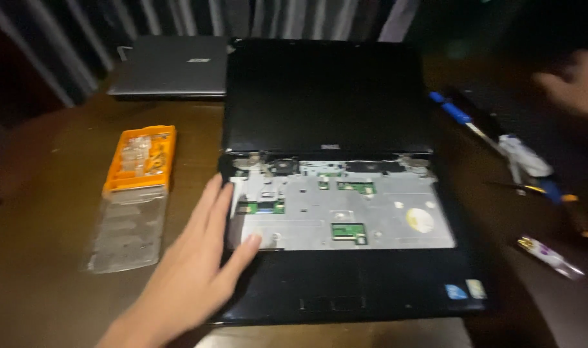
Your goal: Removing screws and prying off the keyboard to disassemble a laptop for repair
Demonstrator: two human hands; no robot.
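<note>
An open black laptop lies on the brown table with its keyboard removed, so the silver inner tray with small green circuit boards shows. My left hand rests flat on the laptop's left edge, fingers spread, with the thumb on the silver tray. My right hand is blurred at the far right, above the table near several tools; I cannot tell whether it holds anything.
An orange screwdriver-bit case with its clear lid lies left of the laptop. A closed grey laptop sits at the back left. Blue-handled tools and a small bright tool lie on the right.
</note>
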